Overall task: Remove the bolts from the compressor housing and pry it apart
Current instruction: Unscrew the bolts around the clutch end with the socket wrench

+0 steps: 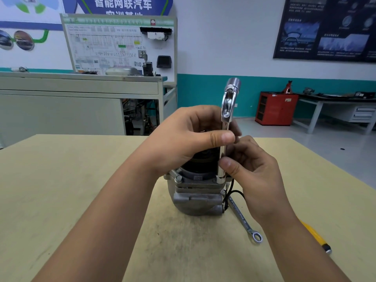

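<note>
Fingers of my left hand (183, 139) curl round the socket wrench (224, 127), thumb pressed flat on its shaft. My right hand (252, 171) pinches the same shaft lower down between thumb and curled fingers.

The table (81, 180) carries the compressor housing (195, 197), which stands on end near the table's middle, long axis vertical and black end up. The socket wrench stands upright at the housing's right front corner, long axis vertical. Its lower socket sits on the flange there and its upper socket points away from me. A ring spanner (244, 218) lies flat just right of the housing, ring end toward me. A yellow-handled screwdriver (314, 236) lies farther right. One bolt (178, 178) sits in the housing's left front flange corner.
</note>
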The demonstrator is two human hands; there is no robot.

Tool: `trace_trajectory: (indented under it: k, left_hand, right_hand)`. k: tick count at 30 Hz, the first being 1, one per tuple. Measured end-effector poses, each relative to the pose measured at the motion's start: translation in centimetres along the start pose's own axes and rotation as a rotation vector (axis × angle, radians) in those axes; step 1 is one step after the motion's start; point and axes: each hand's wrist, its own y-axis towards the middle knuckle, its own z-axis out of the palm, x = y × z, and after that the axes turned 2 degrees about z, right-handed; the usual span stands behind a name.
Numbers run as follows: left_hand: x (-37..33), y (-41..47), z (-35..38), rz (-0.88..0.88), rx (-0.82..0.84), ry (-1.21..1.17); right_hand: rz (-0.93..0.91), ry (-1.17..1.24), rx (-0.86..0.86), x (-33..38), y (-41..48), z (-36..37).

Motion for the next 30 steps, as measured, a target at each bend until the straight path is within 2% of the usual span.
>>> trace_trajectory:
  k: [6, 13, 30]
  left_hand:
    - [0.02, -0.26, -0.16, -0.017, 0.044, -0.095]
    - [0.09, -0.14, -0.03, -0.016, -0.043, -0.028]
    - [-0.14, 0.11, 0.31, 0.000, -0.099, 0.136]
  right_hand:
    - [0.017, 0.048, 0.019, -0.15, 0.11, -0.12]
    - [0.003, 0.096, 0.025, -0.12, 0.15, -0.12]
    - [0.007, 0.028, 0.010, 0.25, -0.05, 0.20]
